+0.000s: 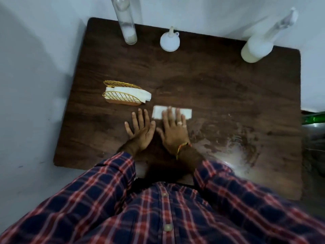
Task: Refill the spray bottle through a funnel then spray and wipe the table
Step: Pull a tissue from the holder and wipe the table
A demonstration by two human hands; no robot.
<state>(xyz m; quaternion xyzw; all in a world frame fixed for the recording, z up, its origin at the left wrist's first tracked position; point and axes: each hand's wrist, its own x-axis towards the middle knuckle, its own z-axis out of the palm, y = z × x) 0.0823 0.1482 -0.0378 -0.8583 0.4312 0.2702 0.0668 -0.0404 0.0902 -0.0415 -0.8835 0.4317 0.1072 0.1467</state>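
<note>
Here the left hand (139, 127) lies flat on the dark wooden counter (219, 88), palm down, its fingers straight and spread apart, holding nothing. Just beyond it and slightly to its left stands one gold wire napkin holder (121, 96) with a stack of white napkins (130, 93) lying in it; the count of napkins in the stack cannot be told. Far beyond the same hand, at the back edge of the counter, stands one tall clear bottle (127, 23) with a little pale liquid at its bottom.

Just beside the left hand, to its right, the right hand (173, 131) also lies palm down with its fingers straight, and the fingertips press on one folded white tissue (183, 111) that lies flat on the counter. The tissue reaches out past the fingers on both sides. This hand wears a ring, and a thread band circles its wrist.

Well beyond the right hand, near the back edge, one white funnel (169, 41) stands upside down, wide mouth on the counter and spout up. Farther to the right of that hand, at the back right corner, stands one spray bottle (256, 48) holding pale liquid, well apart from both hands. To the right of the right hand and nearer the person, the counter surface shows a wet, smeared patch (233, 143). Both sleeves are checked in blue and red.
</note>
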